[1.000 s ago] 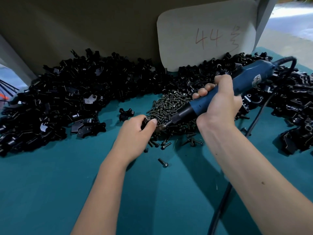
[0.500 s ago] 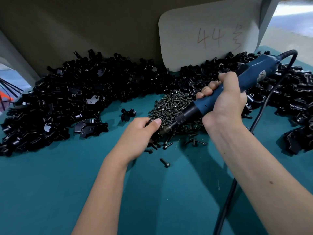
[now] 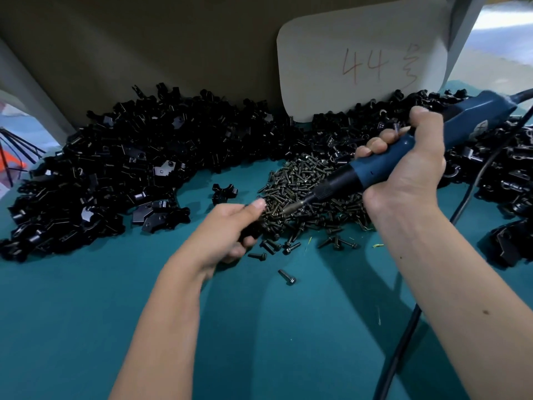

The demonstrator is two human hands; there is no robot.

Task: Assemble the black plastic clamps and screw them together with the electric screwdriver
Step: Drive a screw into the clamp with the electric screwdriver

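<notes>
From my feed I see the right hand [image 3: 403, 168] wrapped firmly round the blue electric screwdriver [image 3: 418, 145], fingers curled over the top of its body and the thumb upright along the near side. The tool slants down to the left, and its bit tip [image 3: 291, 208] sits over the screw pile [image 3: 305, 194] in the middle of the teal tabletop [image 3: 86, 327]. Its rear end and the black cable [image 3: 403, 342] run out of frame at the right edge; the cable shows again below, passing behind my right forearm.

The left hand [image 3: 227, 235] lies at the near left edge of the screw pile, fingers curled, thumb stretched toward the bit. Something dark shows under the fingers, but the hand hides most of it and I cannot tell whether it is a clamp piece or what the grip is really on.

Black plastic clamps [image 3: 115, 174] are heaped in a broad arc from the far left, along the cardboard back wall [image 3: 144, 39], round to the right, where the heap is cut off by the frame. One clamp piece [image 3: 223, 193] lies alone between the left heap and the screws. A few loose screws lie near the pile, one single screw [image 3: 287, 277] nearest to me. A pale card [image 3: 360, 59] with "44" and a handwritten mark I cannot read leans against the wall. At the far left edge, thin black and orange shapes are too blurred to identify.
</notes>
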